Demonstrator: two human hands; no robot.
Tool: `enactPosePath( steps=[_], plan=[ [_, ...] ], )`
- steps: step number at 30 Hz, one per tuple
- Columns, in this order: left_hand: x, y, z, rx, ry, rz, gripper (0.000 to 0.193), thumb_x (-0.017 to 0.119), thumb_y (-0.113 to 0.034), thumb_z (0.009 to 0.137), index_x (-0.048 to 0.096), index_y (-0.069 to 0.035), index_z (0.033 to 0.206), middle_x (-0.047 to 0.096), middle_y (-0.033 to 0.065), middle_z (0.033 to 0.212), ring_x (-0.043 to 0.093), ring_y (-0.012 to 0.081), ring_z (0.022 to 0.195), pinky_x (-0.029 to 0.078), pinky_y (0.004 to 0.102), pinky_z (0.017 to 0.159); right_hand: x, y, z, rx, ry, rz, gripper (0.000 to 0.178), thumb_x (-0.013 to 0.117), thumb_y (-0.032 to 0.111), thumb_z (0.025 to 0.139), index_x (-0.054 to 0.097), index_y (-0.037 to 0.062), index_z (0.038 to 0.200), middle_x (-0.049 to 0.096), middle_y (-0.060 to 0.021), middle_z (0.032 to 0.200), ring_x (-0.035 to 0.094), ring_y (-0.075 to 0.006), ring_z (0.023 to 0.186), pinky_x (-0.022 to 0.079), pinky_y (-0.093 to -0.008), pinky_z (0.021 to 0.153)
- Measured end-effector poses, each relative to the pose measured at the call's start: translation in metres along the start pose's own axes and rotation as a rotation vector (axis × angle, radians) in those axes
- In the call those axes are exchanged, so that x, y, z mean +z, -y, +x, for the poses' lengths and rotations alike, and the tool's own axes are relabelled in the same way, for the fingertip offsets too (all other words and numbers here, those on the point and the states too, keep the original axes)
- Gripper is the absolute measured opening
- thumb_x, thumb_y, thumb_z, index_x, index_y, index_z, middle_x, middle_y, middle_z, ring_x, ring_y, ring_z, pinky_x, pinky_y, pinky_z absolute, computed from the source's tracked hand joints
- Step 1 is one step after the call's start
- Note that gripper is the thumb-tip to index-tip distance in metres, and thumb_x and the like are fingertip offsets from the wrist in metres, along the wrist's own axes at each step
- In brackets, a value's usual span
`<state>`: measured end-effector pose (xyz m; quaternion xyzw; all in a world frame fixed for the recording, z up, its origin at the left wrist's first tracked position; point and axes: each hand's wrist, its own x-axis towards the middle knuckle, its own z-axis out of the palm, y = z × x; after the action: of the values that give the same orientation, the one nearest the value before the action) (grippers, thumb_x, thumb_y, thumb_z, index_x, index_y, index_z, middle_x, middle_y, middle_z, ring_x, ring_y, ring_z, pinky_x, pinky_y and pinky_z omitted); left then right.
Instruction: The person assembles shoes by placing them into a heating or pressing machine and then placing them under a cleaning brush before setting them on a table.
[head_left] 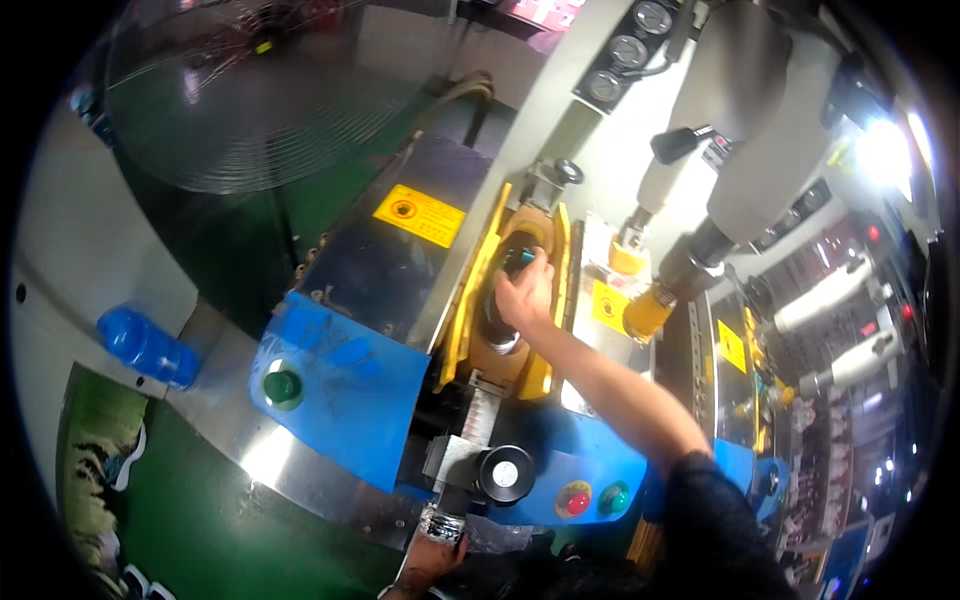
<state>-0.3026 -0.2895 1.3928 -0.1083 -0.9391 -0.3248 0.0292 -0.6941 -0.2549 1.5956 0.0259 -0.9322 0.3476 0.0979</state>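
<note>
A dark shoe (497, 315) with a bit of teal at its opening lies lengthwise in a tan cradle (533, 222) between two long yellow side pads (470, 300) of a press. My right hand (528, 295) reaches in from the right, its fingers curled and closed at the shoe's opening. Part of the shoe is hidden under that hand. At the lower edge my left hand (435, 555) is closed round a silvery wrapped handle (442, 522) at the near end of the press. Just above it sits a round black knob (505, 474).
Blue panels carry a green button (282, 386) at left and a red button (574, 499) at right. A blue bottle (148, 346) stands far left, below a large fan (260, 110). Grey press arms (745, 150) with yellow ends (648, 314) overhang the right side.
</note>
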Motion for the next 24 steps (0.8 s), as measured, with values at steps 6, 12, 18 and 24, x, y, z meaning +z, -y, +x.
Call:
enactPosePath(
  steps=[6,12,18,24],
  plan=[
    [0.027,0.013,-0.017,-0.064,-0.004,0.016,0.051,0.059,-0.032,0.082,0.051,-0.003,0.123,0.05,0.0221,0.122,0.055,0.0399,0.108,0.046,0.0548,0.087,-0.012,0.005,-0.002,-0.035,-0.075,-0.022,0.068,0.061,0.021,0.076,0.034,-0.0036,0.132,0.045,-0.0284,0.126,0.045,-0.0434,0.116,0.036,-0.0464,0.101],
    [0.026,-0.011,-0.002,0.02,-0.077,0.035,0.049,0.06,-0.029,0.078,0.052,0.001,0.116,0.048,0.0209,0.126,0.045,0.039,0.117,0.036,0.0488,0.099,-0.062,-0.028,-0.015,-0.108,0.143,0.009,0.068,0.059,0.036,0.082,0.035,-0.0082,0.127,0.043,-0.0292,0.128,0.047,-0.0434,0.115,0.041,-0.043,0.097],
    [0.033,-0.031,-0.002,-0.2,-0.298,0.018,0.04,0.063,-0.018,0.075,0.056,0.002,0.109,0.051,0.0236,0.122,0.049,0.0433,0.109,0.04,0.047,0.096,-0.222,-0.054,-0.207,-0.794,0.213,-0.181,0.072,0.067,0.031,0.081,0.036,-0.005,0.135,0.032,-0.0247,0.143,0.035,-0.0409,0.13,0.028,-0.0584,0.104],
    [0.042,-0.159,0.026,-0.62,-0.424,-0.539,0.027,0.061,-0.019,0.082,0.061,-0.003,0.103,0.065,0.0197,0.095,0.063,0.0353,0.088,0.05,0.0411,0.079,-0.258,-0.148,-0.276,-0.708,0.43,-0.45,0.073,0.062,0.042,0.082,0.04,-0.0052,0.133,0.032,-0.0259,0.143,0.031,-0.045,0.13,0.026,-0.0582,0.105]
  ],
)
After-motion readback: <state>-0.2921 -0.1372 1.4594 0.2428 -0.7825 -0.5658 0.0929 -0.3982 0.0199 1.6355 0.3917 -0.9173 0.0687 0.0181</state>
